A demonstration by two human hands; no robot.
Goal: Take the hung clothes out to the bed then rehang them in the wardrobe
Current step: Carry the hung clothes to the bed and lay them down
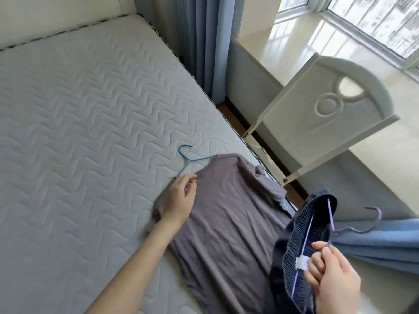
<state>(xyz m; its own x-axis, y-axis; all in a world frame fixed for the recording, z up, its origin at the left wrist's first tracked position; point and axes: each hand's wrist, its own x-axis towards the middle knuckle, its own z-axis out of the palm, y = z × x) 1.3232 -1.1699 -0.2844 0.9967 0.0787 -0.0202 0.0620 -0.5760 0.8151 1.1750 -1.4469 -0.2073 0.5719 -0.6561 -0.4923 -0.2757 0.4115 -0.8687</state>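
Laying-out stage, by the look of it: grey T-shirt (226,211) spread flat on the quilted mattress (79,109), near its right-hand edge, blue wire hanger (188,159) still threaded through the neck with hook and one shoulder poking out onto the bare quilting. Left hand (179,200) over the shirt's shoulder beside the hanger's lower arm, fingers loosely curled and apart, closed on nothing, though contact with the cloth underneath cannot be ruled out. Right hand (333,277) clenched round the bar of a purple hanger (331,223), thumb and forefinger pinching the wire, hook pointing out to the right over the floor. Dark blue garment with a shirred waistband (303,241) draped over that hanger, held up off the bed and partly overlapping the T-shirt's lower edge; small white label visible at the waistband beside the fingers. Probably the second item on its way down, so about midway through the carrying-out half, rehanging not yet begun. Next move, likely: lowering the dark garment onto free mattress to the left or below the shirt, keeping the purple hook from snagging the grey cloth, then letting go. Wardrobe not in view. White carved bed end board (328,109), blue curtain (204,41) and bright window sill (294,37) beyond the bed, well apart from both hands.
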